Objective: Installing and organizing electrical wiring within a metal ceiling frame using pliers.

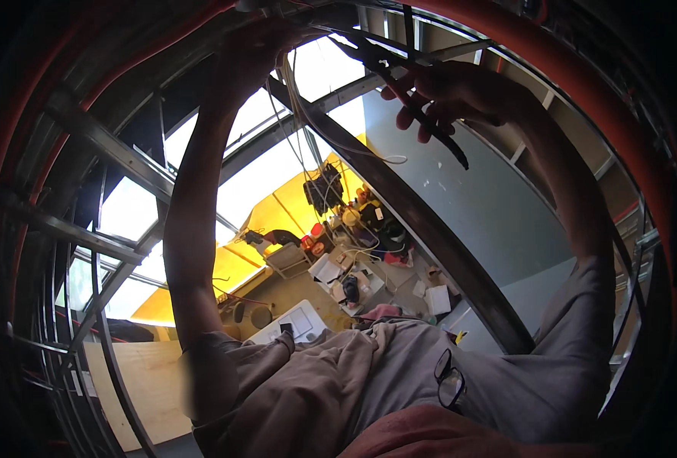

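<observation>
Both my arms are raised overhead. My left hand [258, 57] is at the top, dark against the light, its fingers closed around thin pale cables [298, 111] that hang down below it. My right hand [461, 88] grips a pair of pliers [447, 142], with one dark handle sticking out past the fingers. The jaws of the pliers point left toward my left hand and lie close to it. Whether they touch a cable is too dark to tell.
A dark metal beam [430, 229] slants down to the right beside me. Metal framing [117, 156] stands at left, and orange conduit [583, 69] curves above. A grey panel [461, 191] is at right. Far below lie boxes, tools and a black bag [323, 188] near yellow sheeting [281, 206].
</observation>
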### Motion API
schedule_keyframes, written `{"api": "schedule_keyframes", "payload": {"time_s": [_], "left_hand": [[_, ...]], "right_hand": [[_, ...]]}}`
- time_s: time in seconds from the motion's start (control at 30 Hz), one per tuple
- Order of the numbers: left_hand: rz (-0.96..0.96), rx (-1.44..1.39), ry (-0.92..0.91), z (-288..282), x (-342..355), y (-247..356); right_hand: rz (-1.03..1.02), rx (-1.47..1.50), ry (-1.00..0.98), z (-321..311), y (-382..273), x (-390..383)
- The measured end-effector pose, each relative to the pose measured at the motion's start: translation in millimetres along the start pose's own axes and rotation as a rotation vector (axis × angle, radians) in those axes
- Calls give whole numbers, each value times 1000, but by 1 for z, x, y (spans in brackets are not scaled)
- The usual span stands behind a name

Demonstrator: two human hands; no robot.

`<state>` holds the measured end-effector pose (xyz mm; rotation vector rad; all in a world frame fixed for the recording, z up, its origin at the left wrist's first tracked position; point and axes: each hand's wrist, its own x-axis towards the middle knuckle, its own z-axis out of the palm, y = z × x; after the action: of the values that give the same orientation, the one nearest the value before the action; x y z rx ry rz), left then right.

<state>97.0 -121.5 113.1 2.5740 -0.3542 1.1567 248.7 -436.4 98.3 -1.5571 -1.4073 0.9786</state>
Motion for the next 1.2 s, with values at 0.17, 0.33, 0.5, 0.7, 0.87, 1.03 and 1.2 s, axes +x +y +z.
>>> {"api": "schedule_keyframes", "payload": {"time_s": [0.17, 0.33, 0.5, 0.7, 0.87, 1.03, 1.2], "left_hand": [[49, 25, 44, 2, -3, 8], [101, 38, 91, -1, -6, 12], [63, 59, 51, -2, -7, 4], [103, 79, 50, -1, -5, 7], [96, 137, 44, -1, -4, 17], [-110, 141, -44, 0, 1, 21], [123, 260, 6, 0, 0, 9]], "right_hand": [[52, -38, -51, -5, -19, 1], [64, -56, -90, -9, -18, 7], [52, -89, -144, -14, -18, 12], [0, 6, -176, -16, -14, 20], [-65, -1450, 572, 17, -10, 17], [-335, -1822, 955, 28, 17, 14], [-7, -587, 245, 16, -11, -2]]}}
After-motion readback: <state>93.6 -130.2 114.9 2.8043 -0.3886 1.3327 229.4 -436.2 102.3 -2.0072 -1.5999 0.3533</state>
